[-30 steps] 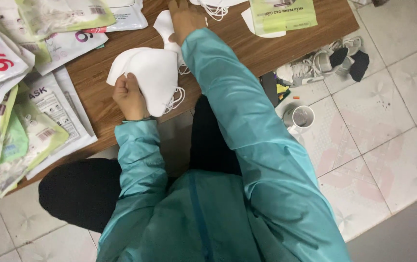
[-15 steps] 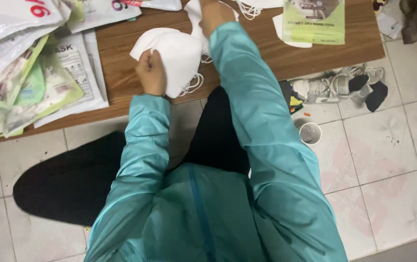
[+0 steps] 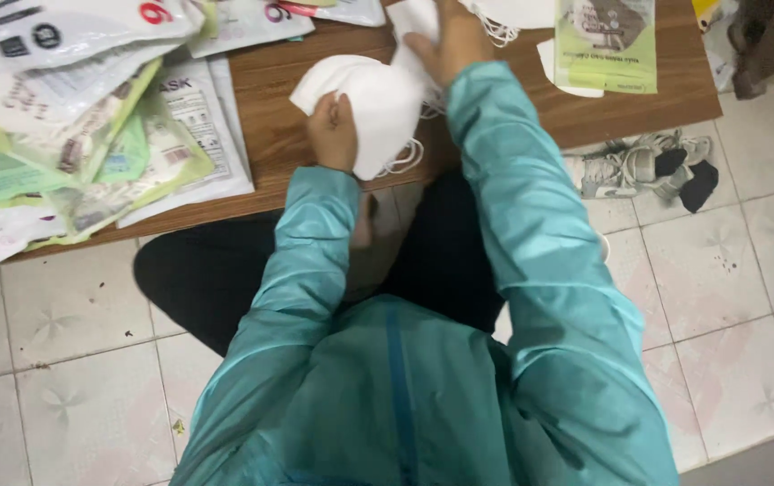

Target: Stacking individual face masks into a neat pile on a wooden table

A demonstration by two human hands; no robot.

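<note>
My left hand grips a stack of white face masks with ear loops, held over the near edge of a low wooden table. My right hand reaches further up the table and rests on a single white mask beside the stack. Both arms wear teal sleeves. More white masks lie at the top edge of the view.
A heap of plastic mask packets covers the table's left side. A green and white packet lies on the right. Grey shoes and dark socks sit on the tiled floor to the right.
The view has shifted, so the table sits lower and more to the right in the picture. My right hand has stayed stretched up the table and now rests on one white mask; the left still holds the stack.
</note>
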